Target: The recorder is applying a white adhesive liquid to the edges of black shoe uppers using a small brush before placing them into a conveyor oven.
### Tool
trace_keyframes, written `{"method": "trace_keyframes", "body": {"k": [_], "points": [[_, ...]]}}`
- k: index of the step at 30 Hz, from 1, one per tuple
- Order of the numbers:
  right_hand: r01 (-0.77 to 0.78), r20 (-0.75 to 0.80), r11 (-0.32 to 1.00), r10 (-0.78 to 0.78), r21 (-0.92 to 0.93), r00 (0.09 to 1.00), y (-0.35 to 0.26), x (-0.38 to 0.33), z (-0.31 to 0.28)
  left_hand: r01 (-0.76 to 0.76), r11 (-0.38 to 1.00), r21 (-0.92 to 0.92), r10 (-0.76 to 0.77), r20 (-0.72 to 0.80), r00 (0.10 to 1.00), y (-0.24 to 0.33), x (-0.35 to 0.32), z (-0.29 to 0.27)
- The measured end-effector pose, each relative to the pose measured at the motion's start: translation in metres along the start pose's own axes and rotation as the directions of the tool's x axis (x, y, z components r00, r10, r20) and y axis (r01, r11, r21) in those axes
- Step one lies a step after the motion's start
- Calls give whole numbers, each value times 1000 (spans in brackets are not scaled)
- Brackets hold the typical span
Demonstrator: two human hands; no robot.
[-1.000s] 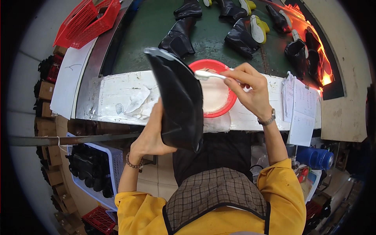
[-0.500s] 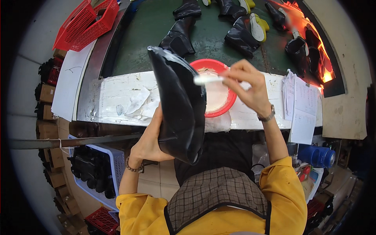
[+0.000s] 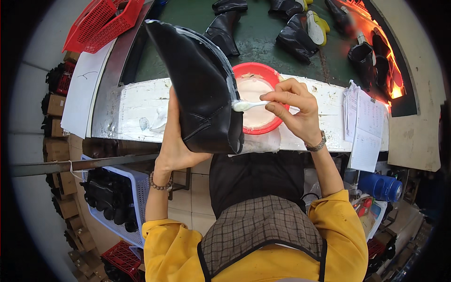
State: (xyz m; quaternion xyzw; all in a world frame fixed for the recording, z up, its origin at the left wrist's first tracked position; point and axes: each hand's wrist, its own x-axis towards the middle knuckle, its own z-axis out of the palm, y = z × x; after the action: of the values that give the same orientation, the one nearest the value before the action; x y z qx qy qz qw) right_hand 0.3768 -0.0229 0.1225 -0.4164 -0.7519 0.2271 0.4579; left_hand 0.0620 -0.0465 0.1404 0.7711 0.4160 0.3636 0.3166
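A black boot upper (image 3: pixel 199 89) of smooth, faintly sheened leather-like material is showing a wet white glossy film along its rim. The small brush (image 3: pixel 249 105), of white plastic, is carrying pale bristles coated in the same film. A glossy red plastic bowl (image 3: pixel 277 126) is holding an opaque, smooth white paste. The bench ledge (image 3: pixel 141 110) is appearing rough and crusted with dried white smears. A green conveyor belt (image 3: pixel 263 47) is looking matt. Red plastic mesh baskets (image 3: pixel 101 23) and matt paper sheets (image 3: pixel 366 127) are lying alongside.
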Motion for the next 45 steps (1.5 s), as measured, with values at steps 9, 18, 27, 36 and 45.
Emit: {"method": "trace_keyframes", "body": {"k": [9, 18, 27, 36, 45], "points": [[105, 12, 989, -105, -108, 994, -13, -7, -1, -52, 996, 66, 65, -214, 975, -12, 13, 6], [-145, 113, 979, 130, 142, 985, -3, -4, -6, 74, 992, 101, -50, -225, 973, -21, 4, -7], [243, 312, 593, 16, -768, 950, 53, 11, 16, 276, 503, -819, -228, 182, 957, -31, -49, -41], [152, 15, 932, -156, -329, 988, 29, 31, -27, 449, -206, -869, 96, 439, 893, -53, -73, -16], [274, 84, 959, -268, -71, 960, 12, 48, -25, 480, -321, -816, 226, 426, 876, -41, -61, 3]]}}
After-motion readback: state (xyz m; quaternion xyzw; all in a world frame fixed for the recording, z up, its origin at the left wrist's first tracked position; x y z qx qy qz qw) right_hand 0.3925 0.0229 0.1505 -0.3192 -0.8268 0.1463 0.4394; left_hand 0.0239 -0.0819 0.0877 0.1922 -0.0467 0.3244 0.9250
